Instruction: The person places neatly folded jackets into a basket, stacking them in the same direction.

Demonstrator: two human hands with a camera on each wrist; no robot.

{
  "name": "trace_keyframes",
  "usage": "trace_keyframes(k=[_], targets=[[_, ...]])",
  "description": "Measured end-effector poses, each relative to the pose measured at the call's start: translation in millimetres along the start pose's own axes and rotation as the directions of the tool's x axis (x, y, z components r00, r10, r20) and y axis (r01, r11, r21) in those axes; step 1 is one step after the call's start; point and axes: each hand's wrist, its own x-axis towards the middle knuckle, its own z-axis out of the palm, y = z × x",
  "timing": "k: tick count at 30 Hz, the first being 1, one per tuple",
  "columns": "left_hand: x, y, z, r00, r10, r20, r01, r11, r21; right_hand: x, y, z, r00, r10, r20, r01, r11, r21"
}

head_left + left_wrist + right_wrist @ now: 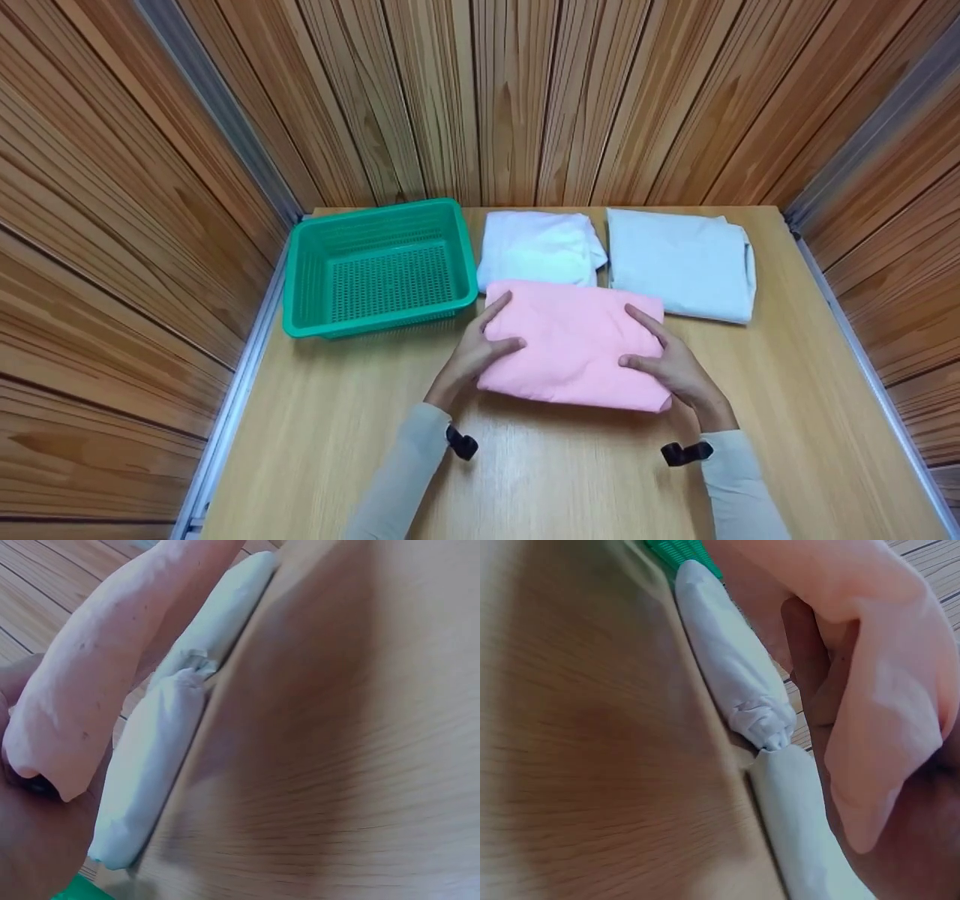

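Both hands hold a folded pink cloth [574,345] by its two short ends, raised over the table in the wrist views. My left hand [474,351] grips the left end, thumb on top and the other fingers around the edge. At the opposite end my right hand [679,371] grips in the same way, and some of its fingers show beneath the cloth [889,690] in the right wrist view. Behind the pink cloth lies a folded white cloth [536,244], partly overlapped by it in the head view. To the right of that is a folded pale blue cloth [679,262].
A green plastic basket [379,319] with a perforated bottom stands at the back left, nothing in it. The wooden table [555,480] is bounded by wood-plank walls [510,105] at the back and on both sides.
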Motion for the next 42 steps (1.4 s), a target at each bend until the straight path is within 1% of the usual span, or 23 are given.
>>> trace_keyframes(k=[2,5,8,12,17,24,27,34,38,42], targets=[[1.0,4.0,-1.9,1.000,0.019,0.006,-0.019,1.000,-0.004,2,-4,-1.8,1.000,-0.001,0.001,0.001,1.000,-0.008],[2.4,9.1,-4.8,1.000,0.028,0.009,-0.028,1.000,0.003,4,-10,-4.5,1.000,-0.006,0.001,0.006,1.000,-0.021],[3.7,13.7,-7.8,0.999,0.029,0.013,-0.029,1.000,0.005,7,-17,-6.4,1.000,-0.015,-0.001,0.014,0.999,-0.038],[4.8,19.3,-12.0,1.000,0.030,0.011,-0.030,1.000,0.000,13,-25,-7.4,0.999,-0.042,0.006,0.042,0.999,-0.033],[5.9,24.5,-17.2,1.000,0.011,0.000,-0.011,1.000,0.005,17,-34,-8.1,0.998,-0.057,0.019,0.058,0.998,-0.023],[9.0,30.6,-24.2,0.999,0.035,-0.005,-0.035,0.999,-0.022,24,-44,-7.7,0.998,-0.064,0.019,0.064,0.998,-0.029],[9.6,34.1,-27.4,1.000,0.020,-0.011,-0.021,0.999,-0.026,27,-48,-7.1,0.998,-0.060,0.015,0.060,0.998,-0.026],[11.8,41.1,-34.1,0.999,0.030,-0.018,-0.031,0.999,-0.043,32,-56,-5.6,0.995,-0.100,0.020,0.100,0.995,-0.021],[13.1,44.7,-38.0,0.999,0.023,-0.033,-0.024,0.999,-0.035,36,-62,-4.8,0.996,-0.090,0.022,0.091,0.995,-0.032],[15.3,48.0,-42.3,0.999,0.030,-0.044,-0.031,0.999,-0.018,40,-68,-3.9,0.996,-0.086,0.022,0.086,0.996,-0.030]])
